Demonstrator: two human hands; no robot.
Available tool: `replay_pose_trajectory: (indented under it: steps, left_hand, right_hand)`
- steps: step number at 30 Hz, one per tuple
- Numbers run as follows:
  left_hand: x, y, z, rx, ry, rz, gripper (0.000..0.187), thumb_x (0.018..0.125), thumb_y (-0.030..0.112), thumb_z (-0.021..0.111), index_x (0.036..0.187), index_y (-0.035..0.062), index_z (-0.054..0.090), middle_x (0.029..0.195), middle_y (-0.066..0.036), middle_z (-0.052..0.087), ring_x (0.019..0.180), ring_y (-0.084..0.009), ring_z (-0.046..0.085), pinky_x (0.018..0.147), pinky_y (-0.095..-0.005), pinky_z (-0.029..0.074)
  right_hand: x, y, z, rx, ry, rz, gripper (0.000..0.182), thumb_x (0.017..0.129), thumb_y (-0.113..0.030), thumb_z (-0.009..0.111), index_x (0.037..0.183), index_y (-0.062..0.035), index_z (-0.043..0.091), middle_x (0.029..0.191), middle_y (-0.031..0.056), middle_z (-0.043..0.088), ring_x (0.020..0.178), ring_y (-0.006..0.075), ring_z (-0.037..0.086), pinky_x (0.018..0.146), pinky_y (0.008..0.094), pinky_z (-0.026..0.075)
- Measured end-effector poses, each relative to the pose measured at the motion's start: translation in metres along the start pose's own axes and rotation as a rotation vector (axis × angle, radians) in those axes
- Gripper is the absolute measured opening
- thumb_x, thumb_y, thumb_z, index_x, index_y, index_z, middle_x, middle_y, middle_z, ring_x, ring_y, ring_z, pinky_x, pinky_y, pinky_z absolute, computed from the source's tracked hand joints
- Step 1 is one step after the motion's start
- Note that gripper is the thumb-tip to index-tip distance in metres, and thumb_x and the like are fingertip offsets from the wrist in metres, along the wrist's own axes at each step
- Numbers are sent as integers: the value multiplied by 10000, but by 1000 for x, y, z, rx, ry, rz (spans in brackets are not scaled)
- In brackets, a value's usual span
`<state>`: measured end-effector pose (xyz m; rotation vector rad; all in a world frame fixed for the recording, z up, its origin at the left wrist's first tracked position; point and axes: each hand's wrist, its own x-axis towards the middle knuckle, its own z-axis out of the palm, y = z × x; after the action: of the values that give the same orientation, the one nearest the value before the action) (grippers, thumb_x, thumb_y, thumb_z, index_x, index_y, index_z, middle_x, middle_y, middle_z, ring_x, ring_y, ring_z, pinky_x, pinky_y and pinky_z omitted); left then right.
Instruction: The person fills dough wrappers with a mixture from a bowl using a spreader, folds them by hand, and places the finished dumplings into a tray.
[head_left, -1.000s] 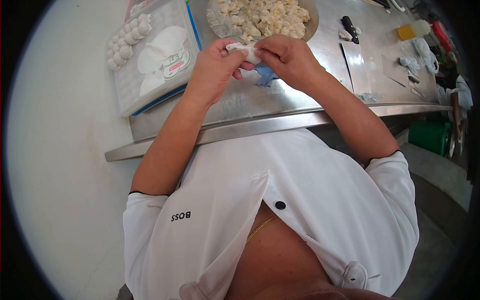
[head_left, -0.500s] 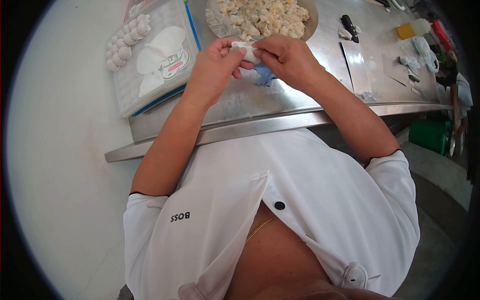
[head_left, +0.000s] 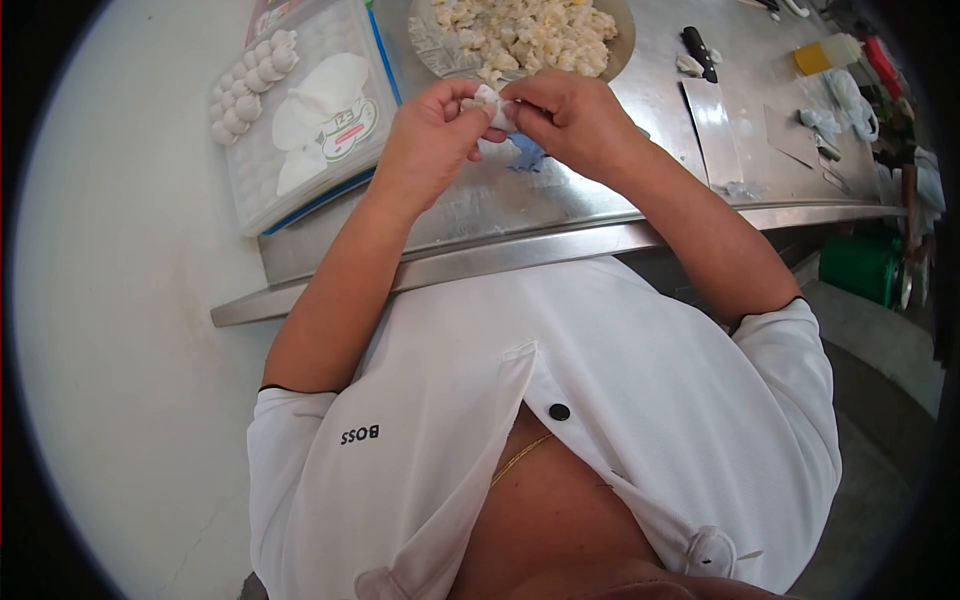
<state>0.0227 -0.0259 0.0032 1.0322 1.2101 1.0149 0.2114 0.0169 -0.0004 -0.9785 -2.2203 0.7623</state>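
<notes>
A small white dumpling (head_left: 490,98) is pinched between my two hands, in front of the metal bowl. My left hand (head_left: 440,130) cups it from the left, with thumb and fingers closed around its side. My right hand (head_left: 565,115) pinches its right edge between thumb and fingertips. Beyond them, a large round bowl (head_left: 624,50) holds a chunky pale yellow-white filling (head_left: 540,35). Under my hands lie a blue scrap (head_left: 528,154) and something flat and white (head_left: 499,152), partly hidden by my fingers.
On the left, a plastic tray (head_left: 375,165) carries rows of finished dumplings (head_left: 240,105) and a white plastic sheet (head_left: 325,95). To the right lie a cleaver (head_left: 711,130), a bottle of yellow liquid (head_left: 826,56) and a plastic bag (head_left: 852,100). The steel table's front edge (head_left: 520,248) runs before me.
The white dumpling wrapper is more gathered and folded between my fingers. Both hands have stayed in nearly the same place, and more of the white thing below them shows.
</notes>
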Motion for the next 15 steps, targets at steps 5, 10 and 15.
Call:
replay_pose_trajectory:
  steps: [5, 10, 15]
  left_hand:
    - [1, 1, -4, -127, -26, -6, 218, 925, 110, 615, 1096, -12, 555, 906, -64, 647, 812, -169, 685, 578, -210, 461]
    - [1, 1, -1, -125, -15, 3, 212, 928, 104, 613, 1093, -19, 560, 871, -59, 641, 799, -167, 686, 575, -211, 463]
    - [-2, 5, 4, 45, 45, 26, 223, 925, 118, 626, 1094, -23, 594, 809, -43, 640, 761, -137, 681, 567, -215, 467]
  right_hand:
    - [2, -1, -1, 39, 37, 47, 193, 868, -188, 610, 965, -41, 689, 832, 166, 659, 800, 352, 640, 717, 411, 505]
    - [1, 1, -3, 13, 1, 46, 191, 871, -196, 613, 943, -33, 683, 787, 161, 649, 763, 354, 638, 699, 411, 506]
    - [0, -8, -5, 57, 14, 71, 193, 860, -193, 618, 940, -28, 679, 797, 162, 655, 761, 358, 640, 691, 416, 511]
